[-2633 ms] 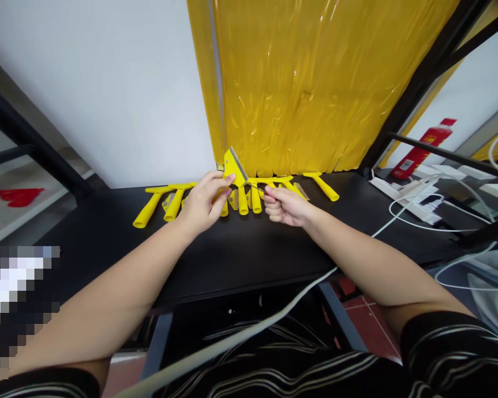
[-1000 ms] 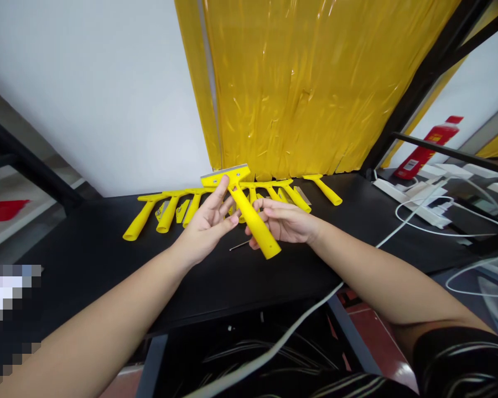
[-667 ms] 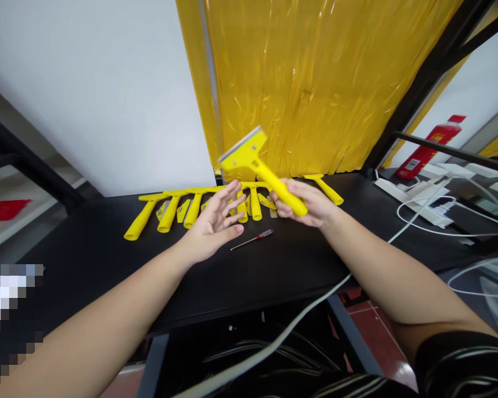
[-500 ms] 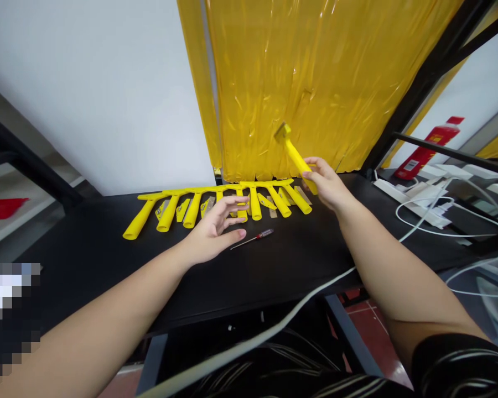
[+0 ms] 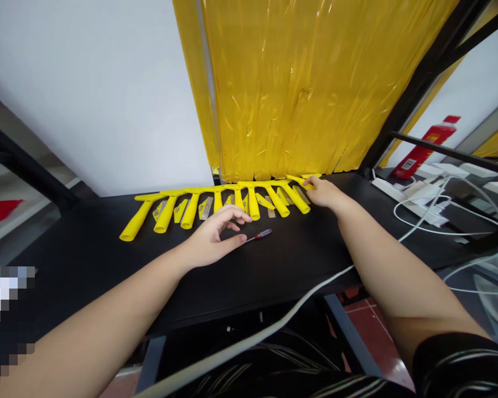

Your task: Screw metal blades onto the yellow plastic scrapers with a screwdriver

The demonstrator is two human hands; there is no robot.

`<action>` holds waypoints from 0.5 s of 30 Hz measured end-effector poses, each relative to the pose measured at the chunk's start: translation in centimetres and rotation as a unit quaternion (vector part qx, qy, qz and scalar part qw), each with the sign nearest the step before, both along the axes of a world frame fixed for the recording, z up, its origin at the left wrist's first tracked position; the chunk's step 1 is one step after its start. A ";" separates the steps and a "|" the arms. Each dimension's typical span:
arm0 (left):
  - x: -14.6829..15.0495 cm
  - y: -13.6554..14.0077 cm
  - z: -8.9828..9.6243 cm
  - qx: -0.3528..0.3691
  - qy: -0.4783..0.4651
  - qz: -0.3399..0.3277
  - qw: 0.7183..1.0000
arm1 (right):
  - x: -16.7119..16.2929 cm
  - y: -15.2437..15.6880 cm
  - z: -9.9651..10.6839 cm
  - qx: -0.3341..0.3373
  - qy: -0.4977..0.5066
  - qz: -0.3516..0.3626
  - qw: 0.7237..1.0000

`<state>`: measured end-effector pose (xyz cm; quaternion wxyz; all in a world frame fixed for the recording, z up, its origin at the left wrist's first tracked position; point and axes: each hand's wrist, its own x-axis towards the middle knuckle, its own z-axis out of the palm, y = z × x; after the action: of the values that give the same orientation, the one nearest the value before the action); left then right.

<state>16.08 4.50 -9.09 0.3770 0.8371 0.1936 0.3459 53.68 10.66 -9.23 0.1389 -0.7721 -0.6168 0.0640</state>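
Note:
My right hand (image 5: 324,193) is closed on a yellow T-shaped scraper (image 5: 297,179), low at the right end of a row of similar scrapers. Several of these yellow scrapers (image 5: 135,221) lie side by side on the black table, heads toward the back and hollow handle ends toward me. Small yellow pieces (image 5: 180,210) and metal plates (image 5: 206,208) lie between the handles. My left hand (image 5: 218,235) hovers in front of the row with fingers curved apart, holding nothing. By its thumb lies a screwdriver (image 5: 264,234), its shaft partly hidden.
A white cable (image 5: 274,326) crosses in front of the black table (image 5: 311,243). At right are power strips (image 5: 410,202) with cables and a red bottle (image 5: 425,148) behind a black rail. A yellow plastic curtain (image 5: 290,94) and white panel (image 5: 108,94) stand behind.
My right hand has lowered the raised scraper to the right end of the row. My left hand has shifted slightly down and right, now covering part of the screwdriver's shaft.

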 end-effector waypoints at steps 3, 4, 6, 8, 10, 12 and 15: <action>0.0 0.1 0.1 0.018 0.011 -0.001 1.000 | 0.1 0.7 -0.9 -0.004 -0.011 0.005 1.000; 0.0 0.1 0.1 0.021 0.014 -0.002 1.000 | 0.1 0.9 -1.2 -0.004 -0.015 0.008 1.000; 0.0 0.1 0.1 0.027 0.019 -0.003 0.999 | 0.2 1.2 -1.7 -0.005 -0.024 0.012 1.000; 0.0 0.1 0.2 0.031 0.022 -0.002 0.999 | 0.2 1.4 -1.9 -0.006 -0.031 0.016 0.999; 0.0 0.1 0.2 0.033 0.023 -0.002 0.999 | 0.4 1.4 -1.9 -0.003 -0.037 0.017 0.999; 0.0 0.1 0.1 0.033 0.027 -0.002 0.999 | 1.0 1.3 -1.7 0.006 -0.044 0.015 0.999; -0.1 0.1 0.1 0.035 0.033 -0.004 0.999 | 2.6 1.5 -1.4 0.038 -0.056 -0.019 0.998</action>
<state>15.99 4.56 -9.04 0.3428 0.8614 0.1900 0.3231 56.23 12.17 -10.68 0.1346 -0.7804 -0.6106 -0.0052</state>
